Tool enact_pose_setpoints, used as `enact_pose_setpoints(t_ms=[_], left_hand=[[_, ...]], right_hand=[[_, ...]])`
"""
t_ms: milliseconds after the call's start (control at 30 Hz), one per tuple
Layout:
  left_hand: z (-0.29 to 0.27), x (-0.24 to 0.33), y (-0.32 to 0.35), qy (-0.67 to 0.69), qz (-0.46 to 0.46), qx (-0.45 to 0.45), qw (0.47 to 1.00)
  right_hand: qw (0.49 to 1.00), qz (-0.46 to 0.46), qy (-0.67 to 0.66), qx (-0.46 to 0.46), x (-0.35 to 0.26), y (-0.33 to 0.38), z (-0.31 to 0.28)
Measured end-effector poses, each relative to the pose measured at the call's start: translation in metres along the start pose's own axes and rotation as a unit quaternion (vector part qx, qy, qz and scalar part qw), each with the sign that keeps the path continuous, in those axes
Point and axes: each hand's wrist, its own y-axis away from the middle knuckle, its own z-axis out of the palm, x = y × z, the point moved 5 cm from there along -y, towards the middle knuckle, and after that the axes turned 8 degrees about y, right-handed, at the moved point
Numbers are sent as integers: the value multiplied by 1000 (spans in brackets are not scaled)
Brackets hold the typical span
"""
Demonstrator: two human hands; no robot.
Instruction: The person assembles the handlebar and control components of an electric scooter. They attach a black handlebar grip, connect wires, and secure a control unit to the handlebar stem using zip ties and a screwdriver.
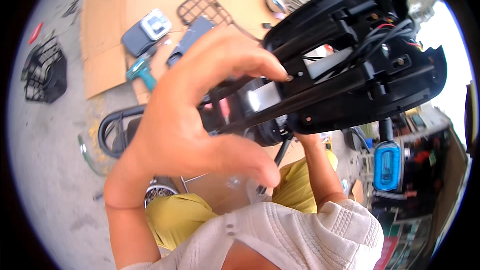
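Observation:
A black plastic housing [345,100] with two parallel black tubes [300,97] fills the upper right, its inner side facing me. A bundle of dark cables [382,45] with a few coloured wires runs through it. My left hand [175,115] reaches in front of the tubes, thumb and index finger spread wide apart. Its index fingertip touches the black plate [297,82] beside a small round screw or hole. My right hand [304,137] is under the housing's lower edge; its fingers are hidden behind it.
Cardboard [107,35] covers the ground, bearing a teal power tool [145,74], a grey case [137,37] and a black wire rack [205,7]. A black basket [47,70] stands far left. A blue-faced rounded part [387,167] hangs at right; a spoked wheel [160,190] sits low.

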Motion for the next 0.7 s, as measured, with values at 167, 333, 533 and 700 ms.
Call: enact_pose_setpoints(t_ms=[167, 333, 533, 700], left_hand=[[22, -22, -14, -147, -114, -12, 982], [42, -47, -16, -170, -24, 38, 984], [55, -48, -11, -175, 14, 30, 984], [57, -49, -16, -235, 55, 33, 970]], right_hand=[[999, 18, 21, 30, -3, -9, -7], [997, 35, 36, 54, -7, -11, -8], [996, 40, 41, 63, -8, -11, -6], [990, 71, 77, 92, -30, -7, -24]])
